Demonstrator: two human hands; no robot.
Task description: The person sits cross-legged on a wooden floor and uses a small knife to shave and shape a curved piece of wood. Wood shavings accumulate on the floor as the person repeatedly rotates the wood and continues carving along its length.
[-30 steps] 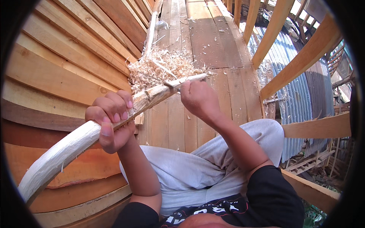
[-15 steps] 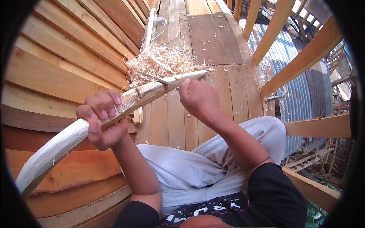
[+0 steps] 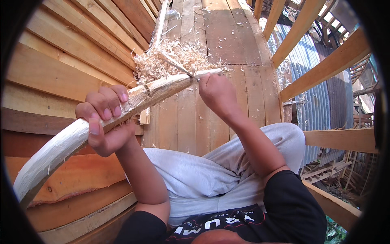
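Note:
A long curved wooden pole (image 3: 160,90), pale and stripped of bark, slants from the lower left up to the far middle. My left hand (image 3: 106,118) is wrapped round its middle, thumb on the near side and fingers over the top. Near the pole's far end my right hand (image 3: 219,91) is closed in a fist round the handle of a knife (image 3: 180,68); the handle itself is hidden in the fist. The thin blade points left and crosses the pole, touching or just above its surface. Rough, yellowish wood shows between my two hands.
Beyond the pole lies a heap of curly wood shavings (image 3: 162,61) on the plank floor (image 3: 227,36). A plank wall (image 3: 69,73) stands close on the left. On the right are wooden railing slats (image 3: 325,65), with corrugated metal sheets (image 3: 321,105) beyond them. My crossed legs (image 3: 195,171) are below.
My right hand and the knife have slid a little to the right and farther along the pole toward its tip. My left hand keeps its grip, shifting slightly left with the pole.

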